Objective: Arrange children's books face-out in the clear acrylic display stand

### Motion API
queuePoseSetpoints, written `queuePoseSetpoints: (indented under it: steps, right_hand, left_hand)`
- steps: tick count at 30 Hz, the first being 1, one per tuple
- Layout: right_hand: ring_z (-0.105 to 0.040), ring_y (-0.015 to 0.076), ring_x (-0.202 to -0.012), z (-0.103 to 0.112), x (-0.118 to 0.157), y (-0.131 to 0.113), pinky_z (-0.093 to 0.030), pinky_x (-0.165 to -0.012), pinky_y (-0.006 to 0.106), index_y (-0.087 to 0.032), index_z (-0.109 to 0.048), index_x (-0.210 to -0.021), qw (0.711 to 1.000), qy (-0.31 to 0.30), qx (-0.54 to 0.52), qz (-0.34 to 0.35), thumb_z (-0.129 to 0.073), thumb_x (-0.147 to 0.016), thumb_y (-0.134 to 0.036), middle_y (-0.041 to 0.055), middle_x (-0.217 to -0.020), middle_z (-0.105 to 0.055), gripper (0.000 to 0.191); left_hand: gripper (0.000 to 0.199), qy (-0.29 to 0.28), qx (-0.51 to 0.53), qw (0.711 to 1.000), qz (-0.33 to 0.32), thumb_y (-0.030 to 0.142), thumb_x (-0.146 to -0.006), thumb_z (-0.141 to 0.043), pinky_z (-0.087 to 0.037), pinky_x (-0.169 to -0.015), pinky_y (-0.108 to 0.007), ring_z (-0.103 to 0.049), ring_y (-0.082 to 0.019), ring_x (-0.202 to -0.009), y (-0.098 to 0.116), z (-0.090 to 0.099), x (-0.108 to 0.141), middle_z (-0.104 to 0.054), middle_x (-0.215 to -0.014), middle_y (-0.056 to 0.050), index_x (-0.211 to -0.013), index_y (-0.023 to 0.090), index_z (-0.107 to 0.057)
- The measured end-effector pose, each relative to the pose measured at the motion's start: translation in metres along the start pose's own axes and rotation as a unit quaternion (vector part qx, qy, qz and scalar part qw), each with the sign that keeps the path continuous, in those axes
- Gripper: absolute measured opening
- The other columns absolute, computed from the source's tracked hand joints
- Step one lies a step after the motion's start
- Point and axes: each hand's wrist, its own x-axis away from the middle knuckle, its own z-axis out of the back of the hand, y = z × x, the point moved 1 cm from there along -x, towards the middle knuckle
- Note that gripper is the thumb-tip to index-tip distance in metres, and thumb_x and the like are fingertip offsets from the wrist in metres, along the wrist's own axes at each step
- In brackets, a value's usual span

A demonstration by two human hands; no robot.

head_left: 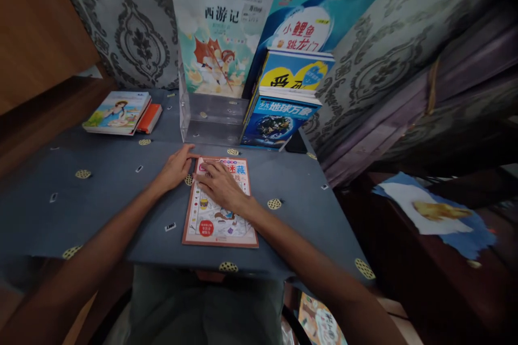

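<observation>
A thin book with a reddish-brown border [226, 232] lies flat near the front of the table, its cover printed with small drawings and Chinese characters. My right hand [222, 186] rests palm down across the upper part of that cover, fingers stretched out and hiding some of the title. Beside the book's top left corner, my left hand [177, 168] lies on the tablecloth, its fingertips reaching the book's edge. Its fingers are extended and grip nothing. Behind the book stands a clear acrylic rack [214, 118] holding upright books.
In the rack are a white-and-green book [218, 38] and a blue book with a globe [275, 124]. A small pile of books [117, 113] lies at the back left. Patterned curtains [141, 38] hang behind the table. Another book [319, 321] sits low, below the table's front edge.
</observation>
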Motion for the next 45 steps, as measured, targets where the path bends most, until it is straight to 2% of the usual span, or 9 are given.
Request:
queuePoseSetpoints:
  steps: [6,11,18,21,26,32,36,39,45]
  right_hand:
    - [-0.048,0.0268,-0.132,0.003,0.009,-0.005,-0.039,-0.115,0.049,-0.024,-0.070,-0.130,0.999,-0.025,0.012,0.021,-0.054,-0.105,-0.033,0.0130,-0.138,-0.060,0.031]
    - [-0.048,0.0263,-0.138,0.006,0.012,-0.001,-0.034,-0.120,0.051,-0.023,-0.063,-0.139,0.999,-0.038,0.017,0.015,-0.053,-0.105,-0.034,0.0124,-0.145,-0.059,0.037]
    - [-0.041,0.0283,-0.149,0.008,0.031,0.039,-0.033,-0.123,0.050,-0.014,-0.055,-0.147,0.994,0.003,-0.007,-0.108,-0.050,-0.105,-0.035,0.0189,-0.156,-0.050,0.047]
    - [-0.035,0.0312,-0.153,0.008,0.042,0.051,-0.030,-0.124,0.054,-0.013,-0.053,-0.149,0.987,0.008,-0.011,-0.160,-0.050,-0.105,-0.038,0.0195,-0.161,-0.042,0.051]
    - [-0.029,0.0305,-0.156,0.012,0.047,0.047,-0.027,-0.125,0.055,-0.016,-0.051,-0.151,0.981,0.007,-0.007,-0.193,-0.048,-0.105,-0.042,0.0182,-0.164,-0.039,0.052]
    - [-0.031,0.0319,-0.155,0.015,0.045,0.044,-0.027,-0.125,0.057,-0.013,-0.053,-0.149,0.980,0.009,-0.017,-0.199,-0.049,-0.105,-0.038,0.0207,-0.162,-0.040,0.050]
    - [-0.042,0.0274,-0.149,0.019,0.046,0.062,-0.032,-0.123,0.056,-0.018,-0.058,-0.144,0.982,0.024,-0.070,-0.174,-0.043,-0.105,-0.025,0.0157,-0.156,-0.051,0.042]
    - [-0.050,0.0234,-0.144,0.023,0.048,0.079,-0.036,-0.121,0.051,-0.021,-0.056,-0.145,0.981,0.029,-0.116,-0.154,-0.041,-0.102,-0.015,0.0118,-0.151,-0.057,0.047]
    - [-0.052,0.0213,-0.141,0.019,0.047,0.093,-0.039,-0.119,0.045,-0.018,-0.053,-0.148,0.977,0.049,-0.165,-0.126,-0.039,-0.100,-0.012,0.0116,-0.151,-0.057,0.050]
  left_hand:
    - [0.041,0.002,-0.004,1.000,0.009,0.023,-0.094,-0.036,-0.047,-0.109,-0.047,-0.065,-0.025,-0.124,0.000,-0.001,0.000,-0.076,-0.123,-0.010,-0.134,0.018,-0.046]
    - [0.039,0.008,-0.002,1.000,-0.011,0.026,-0.094,-0.038,-0.047,-0.110,-0.049,-0.063,-0.026,-0.127,0.001,-0.001,0.003,-0.075,-0.124,-0.011,-0.131,0.018,-0.048]
    - [0.037,0.011,-0.018,1.000,-0.014,0.027,-0.093,-0.039,-0.047,-0.109,-0.051,-0.062,-0.028,-0.127,-0.002,-0.003,0.006,-0.074,-0.127,-0.011,-0.128,0.019,-0.050]
    - [0.035,0.012,-0.022,1.000,-0.017,0.028,-0.093,-0.040,-0.047,-0.109,-0.050,-0.062,-0.028,-0.128,-0.002,-0.004,0.007,-0.074,-0.126,-0.010,-0.126,0.020,-0.050]
    - [0.034,0.014,-0.029,0.999,-0.021,0.035,-0.096,-0.041,-0.046,-0.109,-0.051,-0.064,-0.029,-0.124,-0.003,-0.007,0.009,-0.073,-0.127,-0.012,-0.125,0.020,-0.051]
    - [0.035,0.015,-0.074,0.997,-0.027,0.040,-0.098,-0.043,-0.049,-0.104,-0.050,-0.064,-0.030,-0.120,-0.001,-0.009,0.013,-0.072,-0.128,-0.012,-0.124,0.020,-0.054]
    - [0.034,0.022,-0.158,0.985,-0.061,0.036,-0.098,-0.039,-0.049,-0.101,-0.054,-0.062,-0.034,-0.121,0.009,-0.012,0.011,-0.075,-0.118,-0.014,-0.117,0.019,-0.062]
    - [0.035,0.015,-0.206,0.973,-0.105,0.032,-0.099,-0.037,-0.046,-0.104,-0.058,-0.057,-0.036,-0.130,0.023,-0.021,0.007,-0.076,-0.112,-0.016,-0.114,0.019,-0.066]
    - [0.042,-0.054,-0.148,0.960,-0.230,0.035,-0.105,-0.036,-0.039,-0.117,-0.051,-0.051,-0.028,-0.140,0.057,-0.053,0.010,-0.065,-0.141,-0.013,-0.135,0.018,-0.060]
